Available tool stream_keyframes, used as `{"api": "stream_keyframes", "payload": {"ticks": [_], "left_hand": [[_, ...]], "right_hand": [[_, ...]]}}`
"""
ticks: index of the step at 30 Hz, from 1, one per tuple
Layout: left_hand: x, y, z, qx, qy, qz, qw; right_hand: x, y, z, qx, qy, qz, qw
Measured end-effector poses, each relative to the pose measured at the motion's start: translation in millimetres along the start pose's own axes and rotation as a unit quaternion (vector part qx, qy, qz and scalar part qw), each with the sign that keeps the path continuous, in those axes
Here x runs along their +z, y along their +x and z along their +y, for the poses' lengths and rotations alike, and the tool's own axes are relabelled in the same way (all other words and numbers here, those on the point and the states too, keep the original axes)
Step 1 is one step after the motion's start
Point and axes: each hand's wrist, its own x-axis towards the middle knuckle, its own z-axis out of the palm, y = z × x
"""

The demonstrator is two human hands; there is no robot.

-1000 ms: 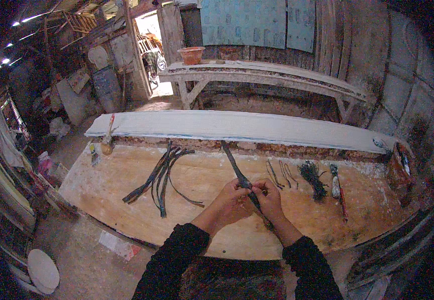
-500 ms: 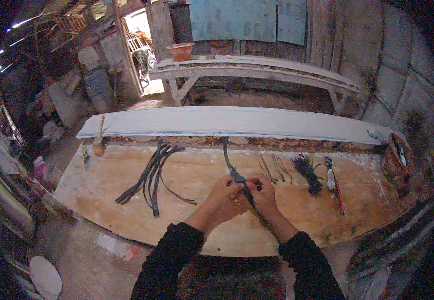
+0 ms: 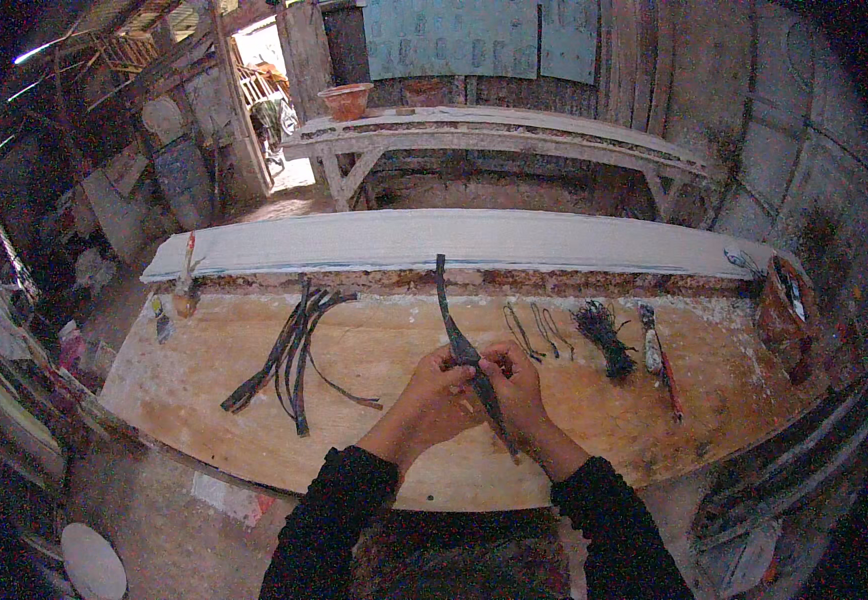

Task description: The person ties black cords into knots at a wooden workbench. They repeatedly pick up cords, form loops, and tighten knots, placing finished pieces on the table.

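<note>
Between my two hands is a dark, flat strip (image 3: 466,354), widened in the middle and narrow toward both ends. My left hand (image 3: 437,393) pinches its left edge near the middle, and my right hand (image 3: 517,385) pinches the right edge. The far end reaches up to the white slab's edge; the near end slants down below my right hand. Left of my hands lies a bundle of similar dark strips (image 3: 294,355) on the wooden board (image 3: 184,375). Right of them lie a few thin dark cords (image 3: 537,332) and a bunch of black strings (image 3: 606,337).
Right of the strings lie a white-wrapped tool (image 3: 651,340) and a red stick (image 3: 670,388). A reddish container (image 3: 786,310) stands at the board's right end. Behind the board runs a long white slab (image 3: 434,240), with a bottle-like item (image 3: 187,290) at its left. Farther back, a bench (image 3: 494,140) carries a terracotta bowl (image 3: 346,101).
The strip has turned in my hands, so its wide middle now lies flatter and its far end stands higher. My view has shifted slightly to the right.
</note>
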Motion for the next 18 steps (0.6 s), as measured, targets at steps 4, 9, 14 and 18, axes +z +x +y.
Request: {"api": "stream_keyframes", "payload": {"ticks": [4,9,14,18], "left_hand": [[-17.3,8.9,-11.3,0.056,0.051,0.025,0.997],[-35.9,20.2,-19.2,0.098,0.093,0.019,0.991],[15.2,-3.8,0.0,0.034,0.019,0.091,0.995],[10.2,-7.6,2.9,0.002,0.008,0.087,0.996]], "right_hand": [[3.8,-3.8,-16.1,0.032,-0.019,0.005,0.999],[4.3,-7.4,-17.3,0.028,-0.026,-0.001,0.999],[1.4,-4.6,-2.6,-0.066,-0.09,0.017,0.994],[2.0,-4.1,-9.6,-0.03,-0.064,0.012,0.997]]}}
